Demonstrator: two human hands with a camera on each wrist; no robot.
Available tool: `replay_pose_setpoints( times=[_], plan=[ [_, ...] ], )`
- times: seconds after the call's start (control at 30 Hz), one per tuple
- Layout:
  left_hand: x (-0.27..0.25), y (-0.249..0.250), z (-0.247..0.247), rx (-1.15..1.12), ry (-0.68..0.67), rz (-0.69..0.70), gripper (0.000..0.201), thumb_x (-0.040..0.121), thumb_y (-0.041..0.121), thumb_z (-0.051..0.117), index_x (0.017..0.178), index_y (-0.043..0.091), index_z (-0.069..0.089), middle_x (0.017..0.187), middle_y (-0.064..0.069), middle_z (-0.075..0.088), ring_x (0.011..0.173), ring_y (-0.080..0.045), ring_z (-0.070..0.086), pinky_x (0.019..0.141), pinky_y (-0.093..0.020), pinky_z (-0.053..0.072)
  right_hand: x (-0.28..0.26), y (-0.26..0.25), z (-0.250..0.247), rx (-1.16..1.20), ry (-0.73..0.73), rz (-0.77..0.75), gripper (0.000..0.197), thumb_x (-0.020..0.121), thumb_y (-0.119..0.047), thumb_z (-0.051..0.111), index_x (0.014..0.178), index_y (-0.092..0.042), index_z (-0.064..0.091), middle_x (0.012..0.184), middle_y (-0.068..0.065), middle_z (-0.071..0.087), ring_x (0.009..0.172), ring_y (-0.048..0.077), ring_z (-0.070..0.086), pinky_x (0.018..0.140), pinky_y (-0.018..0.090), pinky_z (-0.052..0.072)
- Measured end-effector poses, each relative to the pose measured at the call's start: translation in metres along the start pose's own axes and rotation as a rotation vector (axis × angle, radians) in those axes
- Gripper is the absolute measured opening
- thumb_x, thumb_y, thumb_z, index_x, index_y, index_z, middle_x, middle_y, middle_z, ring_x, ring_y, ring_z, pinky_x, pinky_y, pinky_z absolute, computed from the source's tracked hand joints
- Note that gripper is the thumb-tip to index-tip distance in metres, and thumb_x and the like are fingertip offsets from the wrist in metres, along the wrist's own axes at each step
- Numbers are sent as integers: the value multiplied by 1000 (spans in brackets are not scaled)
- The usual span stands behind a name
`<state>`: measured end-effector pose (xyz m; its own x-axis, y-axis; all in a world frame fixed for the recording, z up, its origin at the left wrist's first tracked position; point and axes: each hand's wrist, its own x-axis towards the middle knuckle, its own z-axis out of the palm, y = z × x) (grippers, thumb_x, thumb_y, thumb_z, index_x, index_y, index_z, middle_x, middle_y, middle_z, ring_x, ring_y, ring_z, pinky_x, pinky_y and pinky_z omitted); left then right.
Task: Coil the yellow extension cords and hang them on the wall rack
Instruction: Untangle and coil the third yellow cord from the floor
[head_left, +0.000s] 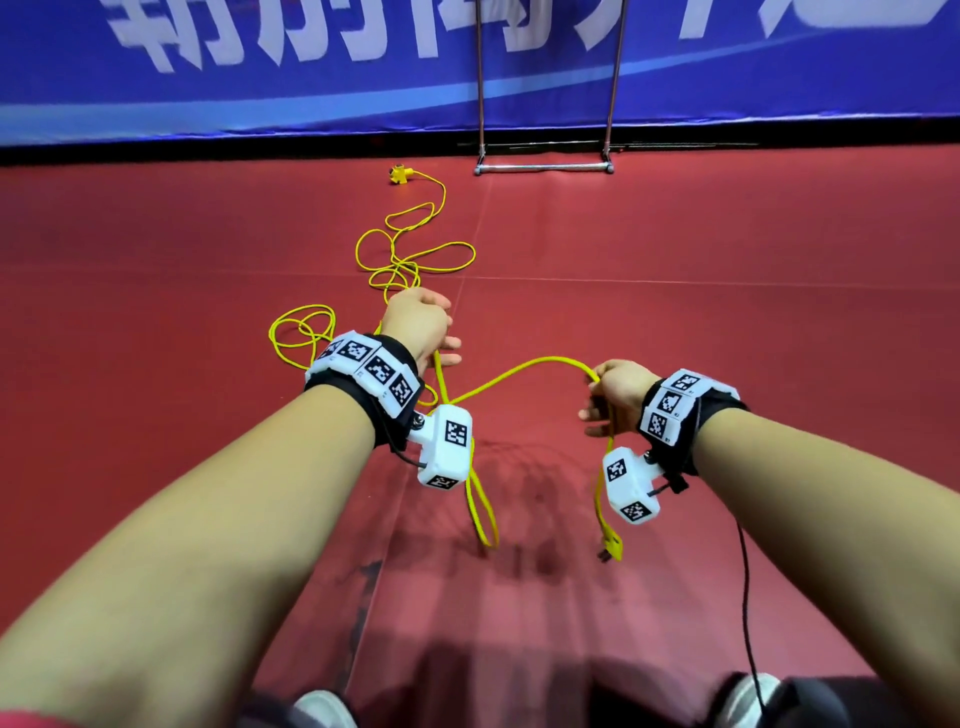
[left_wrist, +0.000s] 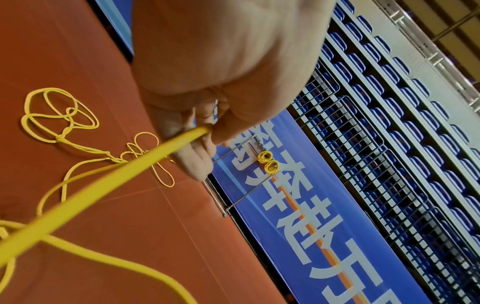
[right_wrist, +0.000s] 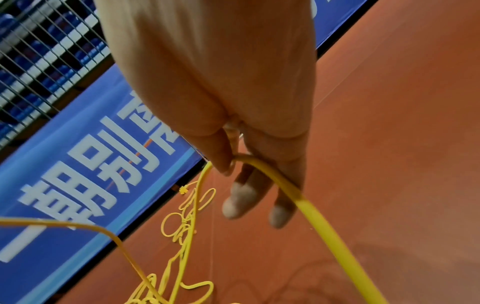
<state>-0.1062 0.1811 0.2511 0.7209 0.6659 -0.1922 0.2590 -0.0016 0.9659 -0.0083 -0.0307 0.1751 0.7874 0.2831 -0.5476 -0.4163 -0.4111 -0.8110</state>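
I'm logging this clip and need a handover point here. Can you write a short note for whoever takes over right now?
Left hand: grips the yellow cord, with a loop hanging below it.
Right hand: pinches the same cord near its plug end; the plug dangles below.
Most of the cord lies in loose tangled loops on the red floor, running to the socket end near the rack.
Done: two coils already hang on the rack.
Left: coil this cord and hang it.

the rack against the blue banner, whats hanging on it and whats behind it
In the left wrist view two small coils of yellow cord hang on the rack. Behind it is the blue banner; the head view cuts off the rack's top.
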Motion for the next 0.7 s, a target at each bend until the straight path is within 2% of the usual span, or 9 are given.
replay_pose_setpoints(
  times=[0.13, 0.2, 0.27, 0.33, 0.43, 0.53, 0.7],
  plan=[
    [-6, 8, 10, 5, -37, 32, 32, 93, -6, 31, 101, 14, 54, 95, -9, 56, 49, -18, 53, 38, -23, 47, 3, 24, -6, -260, -3, 10, 28, 93, 6, 35, 89, -17, 51, 68, 11, 58, 46, 21, 63, 61, 31, 48],
    [-8, 11, 14, 27, -44, 54, 35, 91, -7, 29, 100, 14, 55, 98, -10, 59, 45, -15, 49, 37, -17, 38, 1, 24, -8, -402, -51, -9, 23, 91, 4, 49, 90, -18, 52, 75, 9, 61, 45, 16, 63, 51, 24, 48],
    [-9, 15, 17, 57, -43, 77, 38, 90, -7, 28, 97, 17, 57, 99, -8, 62, 43, -12, 46, 40, -15, 31, -2, 19, -9, -547, -90, -37, 18, 88, 0, 62, 89, -18, 55, 81, 5, 63, 54, 14, 63, 43, 18, 47],
    [-11, 19, 19, 63, -42, 97, 40, 88, -8, 28, 95, 19, 57, 95, -3, 63, 40, -10, 44, 43, -14, 27, -3, 18, -6, -565, -126, -20, 9, 94, -4, 57, 97, -13, 56, 82, 6, 64, 60, 17, 59, 50, 19, 44],
    [-16, 25, 22, 49, -78, 137, 41, 86, -11, 30, 96, 18, 57, 93, -2, 63, 37, -8, 42, 42, -13, 25, 1, 17, -2, -457, -133, -8, 11, 99, -12, 48, 108, -14, 54, 83, 6, 66, 64, 20, 59, 61, 24, 42],
    [-23, 31, 26, 70, -148, 188, 38, 89, -12, 34, 97, 16, 58, 94, -1, 66, 37, -7, 41, 39, -12, 24, 4, -1, 3, -124, -160, -16, 14, 103, -26, 42, 109, -16, 50, 84, 8, 65, 68, 25, 62, 65, 29, 45],
    [-32, 39, 30, 160, -358, 261, 39, 90, -13, 38, 91, 18, 61, 94, 0, 69, 41, -7, 46, 38, -15, 30, -15, -56, 13, 348, -332, -94, 50, 102, -55, 25, 102, -12, 49, 96, 14, 67, 85, 31, 66, 74, 39, 51]
  ],
)
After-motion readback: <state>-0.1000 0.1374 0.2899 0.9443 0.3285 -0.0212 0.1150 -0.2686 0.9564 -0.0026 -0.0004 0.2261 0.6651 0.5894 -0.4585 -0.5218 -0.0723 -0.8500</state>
